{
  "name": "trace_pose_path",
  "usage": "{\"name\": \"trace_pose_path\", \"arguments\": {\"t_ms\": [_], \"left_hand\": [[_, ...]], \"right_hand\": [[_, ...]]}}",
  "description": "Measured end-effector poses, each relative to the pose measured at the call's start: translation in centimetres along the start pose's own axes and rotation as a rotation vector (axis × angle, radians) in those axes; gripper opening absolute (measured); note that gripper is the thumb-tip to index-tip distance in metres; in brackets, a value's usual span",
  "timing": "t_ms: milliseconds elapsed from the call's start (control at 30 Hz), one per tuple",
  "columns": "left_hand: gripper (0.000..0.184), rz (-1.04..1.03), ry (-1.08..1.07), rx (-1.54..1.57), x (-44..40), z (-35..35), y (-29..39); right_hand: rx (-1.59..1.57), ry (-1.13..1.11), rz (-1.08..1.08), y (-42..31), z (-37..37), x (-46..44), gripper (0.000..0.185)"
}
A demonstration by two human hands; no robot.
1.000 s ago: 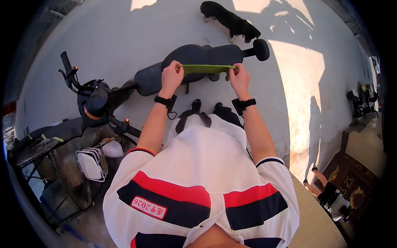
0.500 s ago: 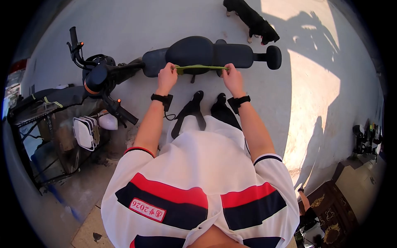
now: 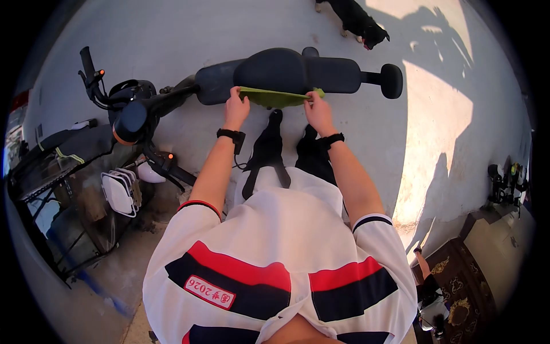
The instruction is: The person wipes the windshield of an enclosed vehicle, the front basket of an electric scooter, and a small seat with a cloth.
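A green cloth is stretched between my two hands in front of a scooter's dark seat. My left hand pinches its left corner, beside the front part of the seat. At the other end, my right hand grips the cloth with closed fingers, and a small bit of green shows beyond them. The cloth hangs down in the middle, over the tips of my dark shoes. Whether the cloth touches the seat, I cannot tell.
The scooter's handlebars reach out at the left. A black dog stands beyond the seat. Folded white-framed items lean by a dark covered vehicle. Another person's arm shows near a carved dark wooden piece at the lower right.
The cloth, held nearly flat and taut before, now sags open and shows more of its face. My right hand has dropped slightly. The dog has moved a little up in view.
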State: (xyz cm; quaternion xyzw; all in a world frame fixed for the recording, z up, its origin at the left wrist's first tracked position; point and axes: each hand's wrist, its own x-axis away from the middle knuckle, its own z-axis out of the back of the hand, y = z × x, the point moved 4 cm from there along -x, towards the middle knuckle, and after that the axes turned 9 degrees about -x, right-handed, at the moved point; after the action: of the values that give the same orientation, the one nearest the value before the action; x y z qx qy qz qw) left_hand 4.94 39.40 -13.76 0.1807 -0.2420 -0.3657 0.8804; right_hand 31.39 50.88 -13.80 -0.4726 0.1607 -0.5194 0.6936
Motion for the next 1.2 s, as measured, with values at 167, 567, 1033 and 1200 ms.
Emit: {"name": "trace_pose_path", "arguments": {"t_ms": [167,567,1033,1200], "left_hand": [[0.056,-0.007,-0.145,-0.020,-3.7,-2.3,-1.6],[0.052,-0.142,-0.230,-0.133,-6.0,-1.4,-0.9],[0.050,-0.363,-0.503,-0.016,-3.4,-6.6,2.5],[0.045,-0.370,-0.375,-0.027,-3.9,-5.8,4.4]], "right_hand": [[0.032,-0.029,-0.032,-0.7,-2.8,-0.7,0.031],[0.062,-0.001,-0.049,-1.6,-2.7,-3.5,0.028],[0.016,0.212,-0.004,-1.4,2.5,-3.0,0.017],[-0.019,0.261,0.016,-0.3,6.7,-3.2,0.017]]}}
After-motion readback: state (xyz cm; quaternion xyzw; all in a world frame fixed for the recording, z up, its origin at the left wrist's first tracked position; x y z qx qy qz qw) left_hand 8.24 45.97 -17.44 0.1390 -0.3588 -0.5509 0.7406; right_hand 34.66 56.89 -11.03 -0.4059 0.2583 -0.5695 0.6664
